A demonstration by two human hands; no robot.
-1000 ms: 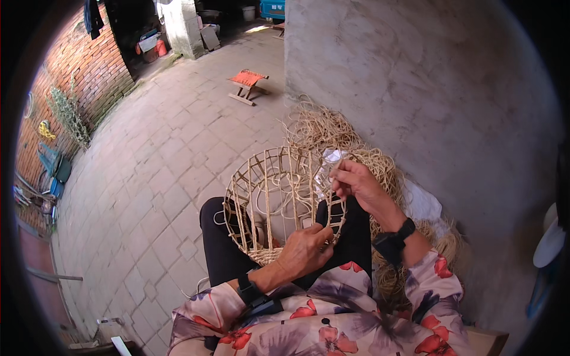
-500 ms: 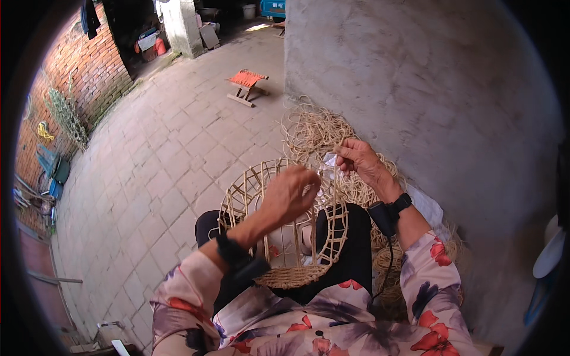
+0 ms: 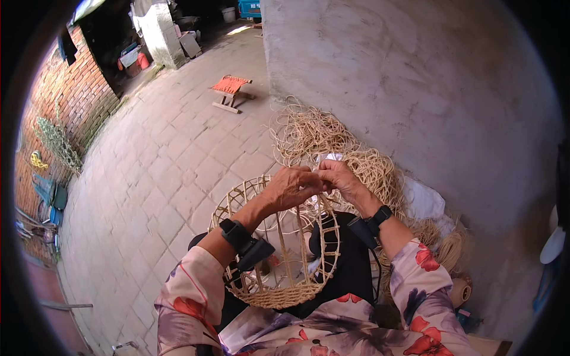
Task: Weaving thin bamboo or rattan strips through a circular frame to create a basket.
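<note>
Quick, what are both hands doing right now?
Left hand: closed, pinching a rattan strand at the top of the basket frame.
Right hand: closed, pinching the same strand.

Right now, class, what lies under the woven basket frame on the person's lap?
Under the basket frame dark-clothed legs show through its open ribs, with paving at its left. Both hands, left and right, meet above its rim. What the woven base band covers is hidden.
</note>
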